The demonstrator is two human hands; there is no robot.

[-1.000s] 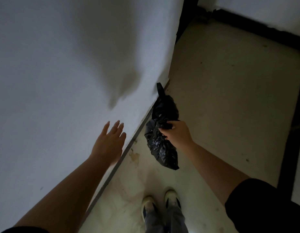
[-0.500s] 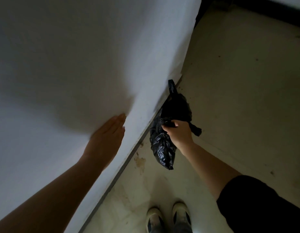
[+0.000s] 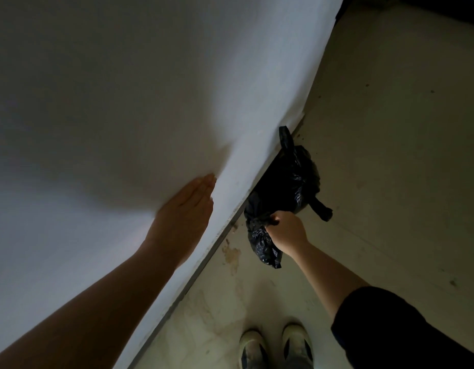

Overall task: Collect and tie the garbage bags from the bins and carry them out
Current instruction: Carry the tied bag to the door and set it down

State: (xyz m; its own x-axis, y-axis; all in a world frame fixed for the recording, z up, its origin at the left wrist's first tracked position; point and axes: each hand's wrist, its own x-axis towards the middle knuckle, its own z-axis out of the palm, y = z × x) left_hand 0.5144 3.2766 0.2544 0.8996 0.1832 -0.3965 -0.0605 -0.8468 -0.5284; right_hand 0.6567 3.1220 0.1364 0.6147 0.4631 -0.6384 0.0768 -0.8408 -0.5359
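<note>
right hand [image 3: 285, 230] fisted round the gathered neck of the black garbage bag [image 3: 285, 187], which hangs beside the white door [image 3: 124, 102], above the floor [image 3: 390, 155]. left hand [image 3: 186, 211] flat on the door, fingers straight, gripping nothing. bag looks light, soft, crinkly and a bit slick. judgement: hold the bunched neck, not the thin film.
</note>
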